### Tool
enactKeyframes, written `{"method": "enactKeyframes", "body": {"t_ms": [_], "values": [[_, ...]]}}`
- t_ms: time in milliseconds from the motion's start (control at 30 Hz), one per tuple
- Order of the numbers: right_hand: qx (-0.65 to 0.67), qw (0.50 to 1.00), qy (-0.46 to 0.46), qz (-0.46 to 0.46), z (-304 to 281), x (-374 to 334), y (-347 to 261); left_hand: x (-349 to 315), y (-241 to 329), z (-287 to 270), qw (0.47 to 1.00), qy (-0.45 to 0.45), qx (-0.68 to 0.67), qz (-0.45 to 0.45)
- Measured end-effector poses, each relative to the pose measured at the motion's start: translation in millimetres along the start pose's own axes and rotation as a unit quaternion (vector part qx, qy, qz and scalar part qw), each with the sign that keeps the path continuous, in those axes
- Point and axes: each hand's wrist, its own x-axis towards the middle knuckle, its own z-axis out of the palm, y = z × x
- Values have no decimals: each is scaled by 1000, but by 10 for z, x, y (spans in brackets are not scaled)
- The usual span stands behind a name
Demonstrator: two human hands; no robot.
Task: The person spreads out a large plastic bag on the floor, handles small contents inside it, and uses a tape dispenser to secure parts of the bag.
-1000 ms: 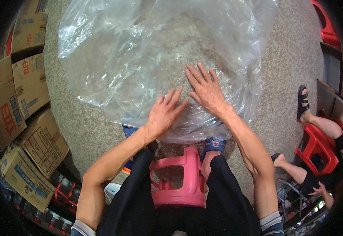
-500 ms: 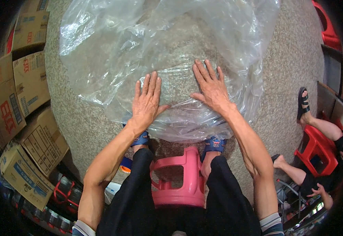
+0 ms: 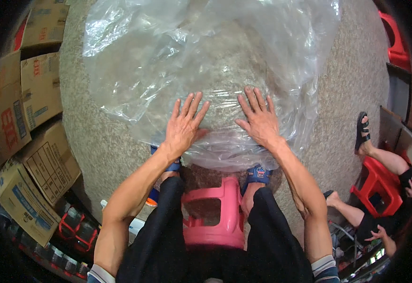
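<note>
A large sheet of clear, crinkled plastic film (image 3: 168, 70) lies spread over the speckled floor in front of my feet. My left hand (image 3: 183, 126) rests palm down on its near part, fingers spread and pointing away from me. To the right, my right hand (image 3: 261, 121) is flat on the film too, with its fingers apart. Between the hands the film shows fine stretched creases. Its near edge bunches into folds by my blue sandals (image 3: 259, 173). Neither hand grasps anything.
A pink plastic stool (image 3: 215, 212) is between my legs. Cardboard boxes (image 3: 41, 89) are stacked along the left. At the right, another person's sandalled foot (image 3: 364, 132) and bare legs show beside a red stool (image 3: 380, 188). Another red plastic piece (image 3: 395, 42) stands at the far right.
Both hands have slid slightly toward me over the film, and the left has also shifted a little right. The fingers of my left hand are spread wider.
</note>
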Motion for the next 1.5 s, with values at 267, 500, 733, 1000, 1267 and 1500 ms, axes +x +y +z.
{"method": "enactKeyframes", "body": {"t_ms": [267, 500, 733, 1000, 1267, 1500], "values": [[-6, 1000, -11, 21, -161, 5, -57, 16, -53, 44, 1000, 5, 0, 13], [43, 998, -28, -41, -82, 186, -486, -33, 59, -131, 999, 23, 25, -5], [45, 998, -10, -30, -160, 37, -394, -1443, 231, -733, 836, 209, -409, -299], [2, 990, -115, -79, -29, 324, -680, -3767, 437, 432, 609, 186, -474, -608], [89, 987, -94, -98, -279, 330, -571, -3785, 577, 996, 679, 221, -321, -623], [186, 967, 103, -137, -353, 280, -730, -3808, 339, 1707, 543, 163, -350, -745]]}}
